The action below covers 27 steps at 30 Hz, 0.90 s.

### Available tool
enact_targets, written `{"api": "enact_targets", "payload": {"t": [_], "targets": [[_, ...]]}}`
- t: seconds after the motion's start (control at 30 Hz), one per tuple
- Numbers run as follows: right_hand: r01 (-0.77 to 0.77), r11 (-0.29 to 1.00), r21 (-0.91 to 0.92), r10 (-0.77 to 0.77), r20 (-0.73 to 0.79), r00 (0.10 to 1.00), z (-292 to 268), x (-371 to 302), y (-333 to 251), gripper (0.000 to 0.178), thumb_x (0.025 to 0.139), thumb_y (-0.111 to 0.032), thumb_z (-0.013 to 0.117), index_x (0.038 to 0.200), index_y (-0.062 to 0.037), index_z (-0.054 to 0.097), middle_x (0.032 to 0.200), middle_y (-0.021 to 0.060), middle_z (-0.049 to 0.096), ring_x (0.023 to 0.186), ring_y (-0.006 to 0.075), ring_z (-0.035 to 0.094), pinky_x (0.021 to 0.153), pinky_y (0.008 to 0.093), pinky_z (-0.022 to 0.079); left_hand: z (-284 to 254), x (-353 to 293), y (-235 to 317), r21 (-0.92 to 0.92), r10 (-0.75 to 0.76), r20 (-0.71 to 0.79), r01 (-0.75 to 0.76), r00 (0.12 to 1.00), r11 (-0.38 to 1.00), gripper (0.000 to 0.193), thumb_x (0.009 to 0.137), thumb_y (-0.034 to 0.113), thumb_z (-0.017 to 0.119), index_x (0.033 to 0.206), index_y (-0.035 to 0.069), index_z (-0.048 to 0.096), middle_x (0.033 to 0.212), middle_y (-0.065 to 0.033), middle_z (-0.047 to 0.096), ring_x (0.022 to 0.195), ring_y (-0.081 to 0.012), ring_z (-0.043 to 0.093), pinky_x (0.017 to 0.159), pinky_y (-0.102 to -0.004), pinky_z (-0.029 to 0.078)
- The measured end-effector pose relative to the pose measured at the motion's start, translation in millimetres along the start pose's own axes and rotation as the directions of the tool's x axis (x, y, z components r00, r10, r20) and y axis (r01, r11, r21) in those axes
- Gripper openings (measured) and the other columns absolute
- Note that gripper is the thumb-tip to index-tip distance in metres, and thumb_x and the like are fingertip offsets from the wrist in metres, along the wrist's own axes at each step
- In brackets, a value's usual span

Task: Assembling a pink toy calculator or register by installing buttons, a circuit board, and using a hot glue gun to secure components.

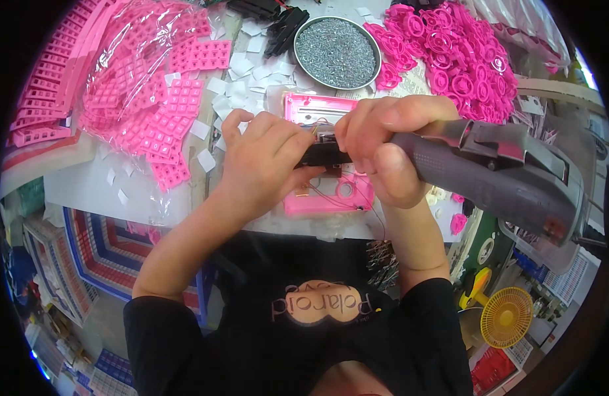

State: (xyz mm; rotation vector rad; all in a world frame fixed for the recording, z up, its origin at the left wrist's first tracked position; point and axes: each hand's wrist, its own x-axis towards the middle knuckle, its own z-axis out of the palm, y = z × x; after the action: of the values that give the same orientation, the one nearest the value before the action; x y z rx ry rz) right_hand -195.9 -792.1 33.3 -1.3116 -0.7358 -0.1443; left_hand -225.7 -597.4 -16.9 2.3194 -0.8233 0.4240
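A pink plastic housing (298, 204) lies on the table in front of me, with thin wires and a round opening in its near half. Across its middle sits a black plastic part (327, 156). My left hand (261, 158) is closed, its fingers and thumb gripping that part's left end. Wrapped in my right hand (398, 142) is a dark grey electric screwdriver (489, 168) with a metal lever along its body. It points left toward the black part; my fingers cover its tip, so contact there cannot be seen.
Beyond the housing stands a round metal bowl (311, 74) of small screws. Pink keypads (162, 142), partly bagged, lie left among white paper squares (242, 66). Pink round parts (463, 59) are heaped at far right. A yellow fan (506, 317) and blue crate (110, 264) are below.
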Motion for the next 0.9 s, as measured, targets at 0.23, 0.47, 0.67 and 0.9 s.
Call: {"api": "enact_targets", "payload": {"t": [0.23, 0.47, 0.67, 0.9], "targets": [[0.003, 0.994, -0.107, 0.007, 0.088, 0.996, 0.4, -0.7, 1.4, 0.03, 0.095, -0.014, 0.068, 0.113, -0.0066, 0.046, 0.066, 0.0051, 0.053, 0.057, 0.0157, 0.051, 0.057, 0.0352, 0.05, 5.1, -1.8, -1.8, 0.007, 0.018, -0.036, -0.018, 0.999, 1.0, 0.045, 0.063, 0.03, 0.086, 0.1, 0.013, 0.067, 0.092, 0.0032, 0.062, 0.09, -0.0176, 0.059, 0.094, -0.0465, 0.031], [0.024, 0.967, -0.253, 0.04, 0.246, 0.968, -2.2, 6.3, 0.0, 0.026, 0.093, -0.01, 0.07, 0.106, -0.0032, 0.048, 0.07, 0.0095, 0.057, 0.059, 0.018, 0.055, 0.057, 0.0377, 0.052, 8.4, -3.5, -4.5, 0.024, 0.047, -0.052, -0.045, 0.998, 0.999, 0.041, 0.064, 0.03, 0.085, 0.097, 0.013, 0.066, 0.093, 0.0039, 0.06, 0.089, -0.0171, 0.057, 0.094, -0.0471, 0.031], [-0.032, 0.998, -0.047, 0.041, 0.209, 0.977, -10.5, 8.8, 4.5, 0.058, 0.088, -0.022, 0.081, 0.129, -0.0017, 0.045, 0.088, 0.014, 0.063, 0.076, 0.0206, 0.06, 0.077, 0.0391, 0.054, 10.3, -2.7, 2.3, -0.109, -0.061, -0.052, 0.055, 0.997, 0.993, 0.04, 0.065, 0.029, 0.085, 0.098, 0.015, 0.066, 0.094, 0.0025, 0.061, 0.099, -0.0189, 0.059, 0.099, -0.0493, 0.029], [-0.055, 0.537, -0.842, 0.439, 0.223, 0.87, -43.8, -32.2, -7.2, 0.065, 0.071, -0.015, 0.083, 0.133, -0.0102, 0.063, 0.116, 0.0127, 0.068, 0.102, 0.0333, 0.06, 0.092, 0.0402, 0.05, 18.1, -1.7, -16.5, -0.27, -0.174, 0.044, 0.18, 0.984, 0.946, 0.052, 0.077, 0.037, 0.084, 0.118, 0.013, 0.062, 0.102, -0.0045, 0.066, 0.101, -0.0236, 0.06, 0.105, -0.051, 0.029]]}}
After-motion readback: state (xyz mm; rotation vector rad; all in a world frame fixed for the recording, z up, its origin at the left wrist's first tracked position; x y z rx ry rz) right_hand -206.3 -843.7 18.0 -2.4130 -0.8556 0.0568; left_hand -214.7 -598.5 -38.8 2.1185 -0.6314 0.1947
